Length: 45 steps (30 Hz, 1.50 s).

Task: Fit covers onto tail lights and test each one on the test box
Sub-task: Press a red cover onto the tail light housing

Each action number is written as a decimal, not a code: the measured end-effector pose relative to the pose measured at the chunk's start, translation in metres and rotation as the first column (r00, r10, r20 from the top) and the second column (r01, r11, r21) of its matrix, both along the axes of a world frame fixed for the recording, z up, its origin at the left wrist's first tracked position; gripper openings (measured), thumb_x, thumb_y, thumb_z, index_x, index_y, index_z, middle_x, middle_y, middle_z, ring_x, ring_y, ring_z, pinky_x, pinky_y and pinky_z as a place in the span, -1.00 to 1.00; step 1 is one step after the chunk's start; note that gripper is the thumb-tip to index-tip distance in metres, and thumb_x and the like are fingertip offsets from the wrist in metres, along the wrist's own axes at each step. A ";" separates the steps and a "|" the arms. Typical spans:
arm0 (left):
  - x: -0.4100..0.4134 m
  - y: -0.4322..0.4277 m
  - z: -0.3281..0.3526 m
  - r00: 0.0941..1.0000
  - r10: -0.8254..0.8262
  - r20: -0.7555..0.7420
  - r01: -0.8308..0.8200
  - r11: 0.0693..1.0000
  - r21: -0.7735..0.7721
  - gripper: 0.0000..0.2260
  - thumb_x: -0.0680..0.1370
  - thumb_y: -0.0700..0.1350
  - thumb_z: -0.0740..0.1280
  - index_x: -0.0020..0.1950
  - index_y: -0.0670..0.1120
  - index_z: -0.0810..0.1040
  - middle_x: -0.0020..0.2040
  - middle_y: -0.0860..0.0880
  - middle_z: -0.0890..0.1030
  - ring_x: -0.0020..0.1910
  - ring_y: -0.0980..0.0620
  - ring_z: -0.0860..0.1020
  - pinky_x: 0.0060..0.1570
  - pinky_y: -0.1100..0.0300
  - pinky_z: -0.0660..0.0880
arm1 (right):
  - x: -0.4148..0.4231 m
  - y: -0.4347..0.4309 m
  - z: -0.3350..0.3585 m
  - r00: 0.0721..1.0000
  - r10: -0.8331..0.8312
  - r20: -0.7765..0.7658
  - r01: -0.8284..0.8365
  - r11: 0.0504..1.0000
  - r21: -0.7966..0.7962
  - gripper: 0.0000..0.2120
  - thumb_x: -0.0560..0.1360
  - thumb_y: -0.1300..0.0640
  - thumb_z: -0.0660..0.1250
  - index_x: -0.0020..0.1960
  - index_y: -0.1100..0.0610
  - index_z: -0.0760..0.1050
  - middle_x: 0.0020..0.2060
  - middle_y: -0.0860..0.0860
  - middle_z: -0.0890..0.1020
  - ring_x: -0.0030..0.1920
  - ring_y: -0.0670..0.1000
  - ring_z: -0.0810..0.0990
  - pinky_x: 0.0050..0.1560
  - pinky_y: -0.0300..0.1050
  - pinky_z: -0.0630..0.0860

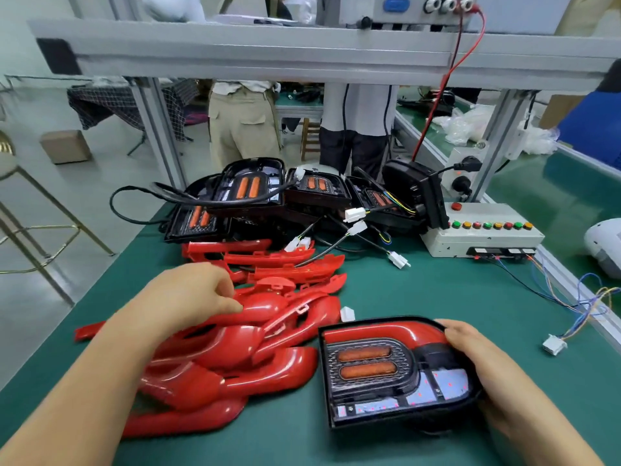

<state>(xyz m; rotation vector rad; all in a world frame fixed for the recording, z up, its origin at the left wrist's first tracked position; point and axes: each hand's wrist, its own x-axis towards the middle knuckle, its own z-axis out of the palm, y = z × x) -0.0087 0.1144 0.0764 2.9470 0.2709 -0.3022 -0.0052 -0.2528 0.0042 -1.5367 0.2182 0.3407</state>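
Observation:
A black tail light (393,371) lies flat on the green mat near the front, with a red cover along its top edge and two orange lenses in its middle. My right hand (470,351) grips its right edge. A heap of red covers (235,358) lies to its left. My left hand (198,294) rests on top of that heap, fingers curled and pinching one red cover. The white test box (480,235) with a row of coloured buttons stands at the back right.
Several uncovered black tail lights (268,196) with black cables and white plugs are piled at the back of the mat. A loose white connector (554,344) on thin wires lies at the right. An aluminium frame rail (302,55) crosses overhead. People stand beyond the bench.

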 end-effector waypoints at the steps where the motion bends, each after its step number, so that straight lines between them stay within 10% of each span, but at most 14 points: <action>1: 0.000 0.001 -0.004 1.000 -0.003 -0.030 0.004 1.000 0.025 -0.83 0.40 0.20 0.41 -0.15 0.17 0.54 -0.13 0.19 0.58 -0.07 0.13 0.55 0.03 0.14 0.51 | -0.001 0.000 0.000 1.000 0.006 -0.009 -0.006 1.000 0.013 -0.79 0.58 0.19 0.19 0.09 0.13 0.58 -0.02 0.15 0.70 -0.03 0.14 0.67 0.16 0.15 0.50; 9: -0.002 0.002 -0.020 1.000 0.003 0.021 0.000 0.986 -0.169 -0.84 0.40 0.14 0.46 -0.14 0.15 0.53 -0.11 0.18 0.60 -0.05 0.13 0.56 0.02 0.18 0.49 | -0.008 -0.004 0.007 0.994 0.104 -0.043 -0.095 0.978 0.184 -0.61 0.39 0.17 0.34 0.20 0.19 0.59 0.09 0.23 0.66 0.12 0.24 0.63 0.21 0.13 0.48; 17: -0.022 -0.057 0.018 0.903 -0.009 0.430 0.190 0.906 -0.379 -0.90 0.32 0.17 0.44 -0.25 0.21 0.58 -0.25 0.30 0.61 -0.16 0.36 0.53 -0.16 0.37 0.40 | -0.013 0.000 0.005 0.999 0.044 -0.032 -0.036 0.973 0.227 -0.58 0.32 0.05 0.40 0.18 0.03 0.58 0.06 0.12 0.68 -0.03 0.11 0.67 -0.07 0.02 0.57; 27: -0.048 -0.166 -0.022 0.817 -0.209 0.537 0.438 0.830 -0.345 -0.69 0.43 0.22 0.35 0.09 0.12 0.64 -0.04 0.13 0.58 0.01 0.16 0.49 0.04 0.26 0.35 | -0.017 0.018 -0.002 0.987 -0.160 0.017 0.144 0.927 0.345 -0.71 0.44 0.13 0.36 0.15 0.15 0.56 0.01 0.13 0.70 -0.08 0.02 0.68 -0.10 -0.14 0.62; 31: -0.058 -0.172 -0.028 0.793 -0.248 0.556 0.470 0.831 -0.299 -0.63 0.43 0.25 0.25 0.00 0.06 0.66 -0.11 0.09 0.56 -0.05 0.12 0.50 -0.01 0.15 0.42 | -0.018 0.020 -0.004 0.975 -0.220 0.019 0.204 0.930 0.306 -0.78 0.58 0.11 0.26 0.17 0.11 0.57 0.05 0.11 0.69 -0.02 0.05 0.65 0.14 0.07 0.54; 45: -0.075 -0.188 -0.038 0.720 -0.301 0.625 0.459 0.882 -0.104 -0.63 0.44 0.14 0.17 -0.25 -0.07 0.66 -0.34 0.05 0.49 -0.35 0.03 0.49 -0.45 0.17 0.50 | -0.027 0.020 -0.007 0.967 -0.228 0.116 0.197 0.952 0.233 -0.72 0.58 -0.11 0.18 0.14 -0.08 0.60 0.04 -0.08 0.69 0.05 -0.02 0.67 -0.04 -0.10 0.59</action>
